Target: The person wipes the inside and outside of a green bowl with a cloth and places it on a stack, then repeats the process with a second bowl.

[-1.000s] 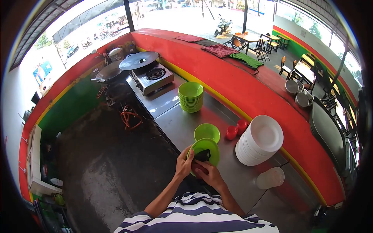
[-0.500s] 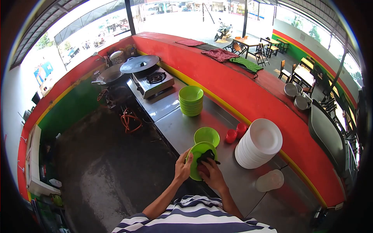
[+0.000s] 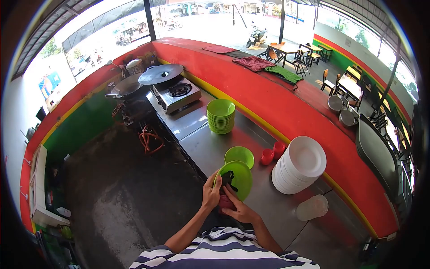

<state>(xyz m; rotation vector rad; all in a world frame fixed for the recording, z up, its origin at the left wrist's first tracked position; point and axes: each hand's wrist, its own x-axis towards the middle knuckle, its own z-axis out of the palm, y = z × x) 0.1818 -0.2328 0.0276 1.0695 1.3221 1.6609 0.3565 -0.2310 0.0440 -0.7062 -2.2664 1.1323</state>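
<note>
My left hand [image 3: 210, 193] grips the rim of a lime-green bowl [image 3: 242, 180], which is tilted with its inside toward me. A dark cloth [image 3: 227, 177] with a red part lies against the inside of that bowl. My right hand [image 3: 242, 211] is closed on the cloth and presses it near the bowl's left side. Just beyond, a second green bowl [image 3: 239, 154] stands on the steel counter [image 3: 197, 145]. Farther back rises a tall stack of green bowls [image 3: 220, 119].
Right of my hands are two red containers [image 3: 267, 156], stacked white plates [image 3: 298, 166] and a translucent tub [image 3: 312, 207]. A gas stove [image 3: 177, 95] and a lidded wok [image 3: 161, 74] stand at the counter's far end. A red wall [image 3: 268, 107] borders the counter.
The held bowl has turned and shifted slightly right. My right hand has moved down and left with the cloth, from the bowl's right part toward its left side.
</note>
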